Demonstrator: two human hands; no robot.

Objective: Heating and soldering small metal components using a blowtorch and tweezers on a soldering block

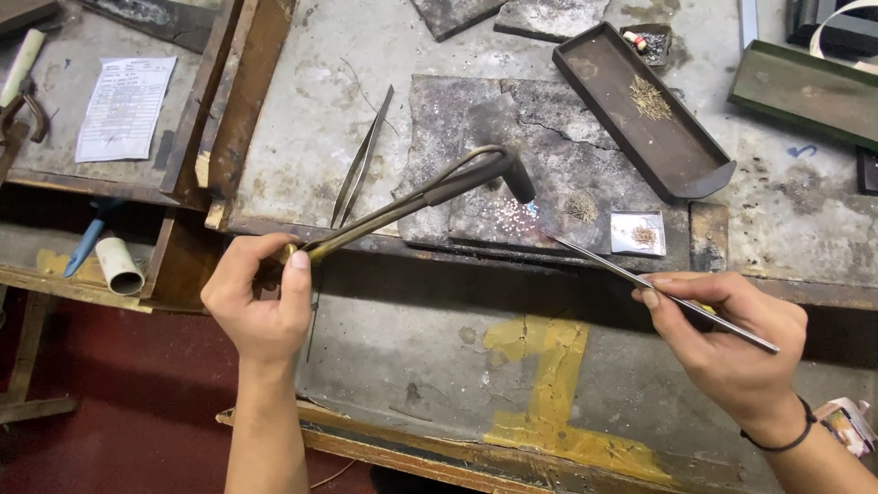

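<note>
Head view: left hand (261,306) grips brass torch (412,197), nozzle angled at tiny pieces (512,212) on charred block (530,155); right hand (722,334) pinches tweezers (658,293), tips near the flame; spare tweezers (363,157), tray (640,110) lie on surface (311,110).

hands 2 (261,306); torch 1 (430,192); tweezers 2 (658,293); tray 1 (681,160)

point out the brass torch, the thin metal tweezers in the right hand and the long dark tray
brass torch (430,194), head view, mid tube
thin metal tweezers (622,270), head view, shaft
long dark tray (681,155), head view, bare floor
</note>
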